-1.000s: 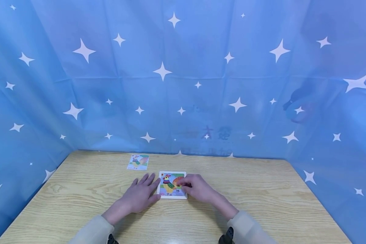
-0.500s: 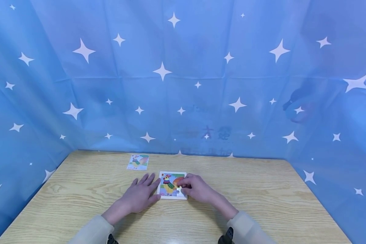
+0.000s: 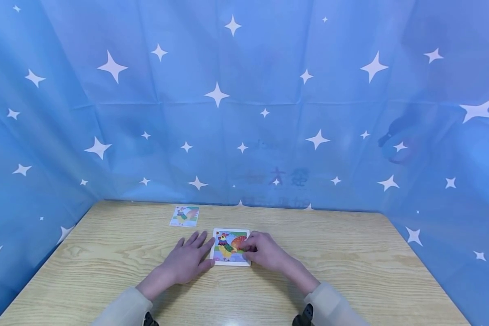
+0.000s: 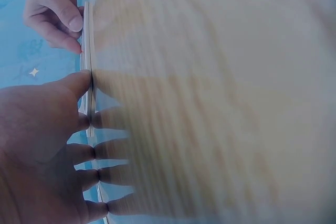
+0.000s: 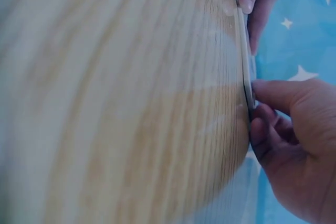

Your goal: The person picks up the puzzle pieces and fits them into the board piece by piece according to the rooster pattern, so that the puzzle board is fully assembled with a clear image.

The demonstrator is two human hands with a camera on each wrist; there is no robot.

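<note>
A small jigsaw puzzle [image 3: 227,249] in a white-edged tray [image 3: 230,265] lies flat on the table, showing a colourful rooster. My left hand [image 3: 184,264] is spread palm down, with thumb and forefinger touching the tray's left edge and the other fingers on the tabletop. On the opposite side my right hand [image 3: 266,251] has curled fingers at the lower right of the picture, where it pinches a puzzle piece largely hidden under the fingertips. From the right wrist view, that hand's thumb [image 5: 273,92] lies against the thin tray edge.
A paper card [image 3: 184,216] with a matching, paler rooster picture lies behind the left hand. The wooden table [image 3: 330,253] ends at a blue curtain [image 3: 244,122] with white stars, which surrounds its back and sides.
Half a second ago a white gap showed at the puzzle's lower right; it is now covered by picture. My right fingers have shifted slightly there, while my left hand has stayed put.
</note>
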